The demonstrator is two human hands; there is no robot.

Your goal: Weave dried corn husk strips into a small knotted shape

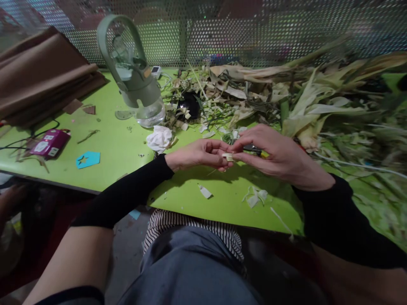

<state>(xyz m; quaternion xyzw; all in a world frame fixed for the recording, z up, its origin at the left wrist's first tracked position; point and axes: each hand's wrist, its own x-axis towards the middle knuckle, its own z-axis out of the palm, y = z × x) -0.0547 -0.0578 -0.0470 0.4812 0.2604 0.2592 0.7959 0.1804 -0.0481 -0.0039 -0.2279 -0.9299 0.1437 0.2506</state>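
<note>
Over the front of the green table, both hands meet at a small pale strip of husk (pixel 227 157). My left hand (pixel 205 153) is closed on its left side with curled fingers. Thumb and fingertips of my right hand (pixel 275 154) pinch the strip's other side. Beneath the right hand shows part of a dark tool with yellow on it (pixel 263 154); its kind is hidden. Cut scraps of pale husk (pixel 205 191) lie on the table below the hands, along with a knotted bit of husk (pixel 255 196).
A heap of dry corn husks (pixel 244 82) covers the back and right. Left of it stand a water bottle (pixel 141 89) and a crumpled tissue (pixel 159 139). Farther left are a purple box (pixel 51 143), a blue tag (pixel 88 160) and brown sheets (pixel 44 76). Perforated metal (pixel 222 34) closes the back.
</note>
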